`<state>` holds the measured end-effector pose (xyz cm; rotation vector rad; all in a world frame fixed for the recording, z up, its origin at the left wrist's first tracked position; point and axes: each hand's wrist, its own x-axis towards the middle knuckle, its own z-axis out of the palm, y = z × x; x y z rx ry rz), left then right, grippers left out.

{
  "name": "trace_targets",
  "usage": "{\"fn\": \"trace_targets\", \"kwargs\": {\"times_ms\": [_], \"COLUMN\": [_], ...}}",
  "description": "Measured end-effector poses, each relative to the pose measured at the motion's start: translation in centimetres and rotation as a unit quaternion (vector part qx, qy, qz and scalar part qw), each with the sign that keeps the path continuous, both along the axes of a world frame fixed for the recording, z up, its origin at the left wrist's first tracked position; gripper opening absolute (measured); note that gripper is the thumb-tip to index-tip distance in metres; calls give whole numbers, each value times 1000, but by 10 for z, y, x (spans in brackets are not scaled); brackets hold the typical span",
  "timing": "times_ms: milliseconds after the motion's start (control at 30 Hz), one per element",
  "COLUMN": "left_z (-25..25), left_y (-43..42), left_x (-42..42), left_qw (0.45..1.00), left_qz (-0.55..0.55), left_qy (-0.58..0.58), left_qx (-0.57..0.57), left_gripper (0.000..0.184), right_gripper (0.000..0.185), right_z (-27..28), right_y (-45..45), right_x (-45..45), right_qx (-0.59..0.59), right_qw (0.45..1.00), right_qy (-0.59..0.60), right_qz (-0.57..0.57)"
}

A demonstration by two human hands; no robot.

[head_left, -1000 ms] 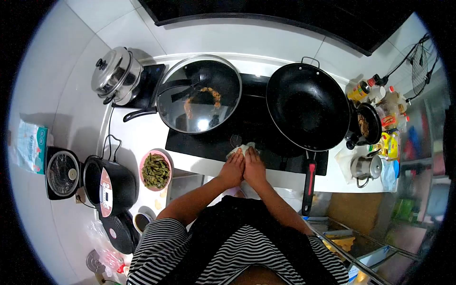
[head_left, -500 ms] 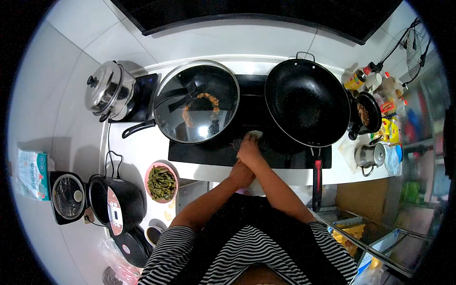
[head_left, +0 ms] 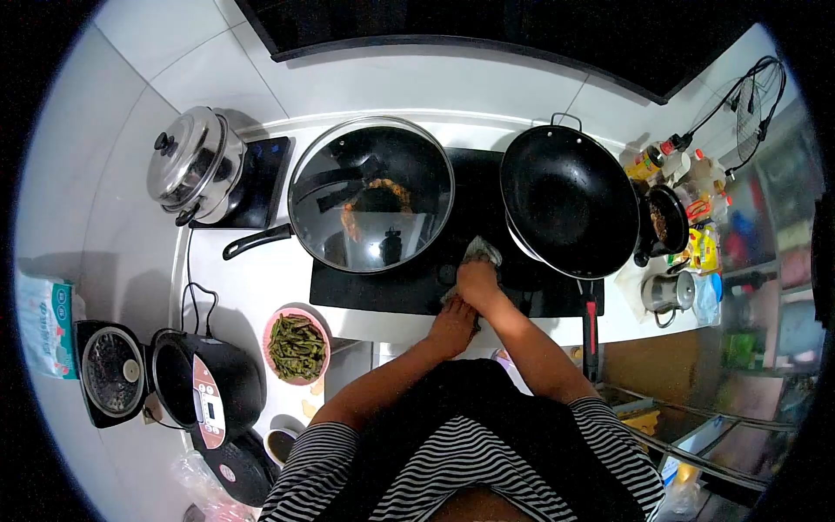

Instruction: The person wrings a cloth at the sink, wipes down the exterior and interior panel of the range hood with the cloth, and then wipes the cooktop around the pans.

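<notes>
My right hand (head_left: 477, 282) is closed on a crumpled greyish cloth (head_left: 483, 250), pressed against the black cooktop (head_left: 383, 291) between two pans. Just below it, my left hand (head_left: 451, 329) lies at the cooktop's front edge. Bits of greyish cloth show around its fingers, which are partly hidden; whether this is the same cloth I cannot tell. To the left, a black frying pan stands under a glass lid (head_left: 371, 235), with browned food inside. On the right sits a wok (head_left: 570, 200) with nothing in it, its black-and-red handle (head_left: 591, 335) reaching over the front edge.
A steel pot (head_left: 196, 170) stands on a small hob at the left. Green beans fill a pink bowl (head_left: 297, 346) near an open rice cooker (head_left: 209, 383). At the right are a small black pan (head_left: 668, 217), a metal jug (head_left: 668, 293) and several bottles.
My hands, crossed at the wrists before, have moved apart a little. The right hand has shifted right and down, showing more cloth. The whole view has shifted slightly.
</notes>
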<state>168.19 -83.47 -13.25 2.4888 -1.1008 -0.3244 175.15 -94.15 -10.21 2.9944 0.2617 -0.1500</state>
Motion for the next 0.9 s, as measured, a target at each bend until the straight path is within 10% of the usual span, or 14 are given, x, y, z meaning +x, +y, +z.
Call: {"fn": "trace_targets", "kwargs": {"times_ms": [367,900], "left_z": [11,26], "left_y": [-7,23], "left_x": [15,3], "left_qw": [998,999], "left_qz": [21,-30], "left_qy": [-46,12], "left_qx": [21,15], "left_gripper": [68,65], "right_gripper": [66,48], "right_z": [-7,-27], "right_y": [-35,-40], "right_x": [61,35], "right_qx": [-23,297], "right_qw": [988,929], "right_qy": [144,103], "right_qz": [43,197]}}
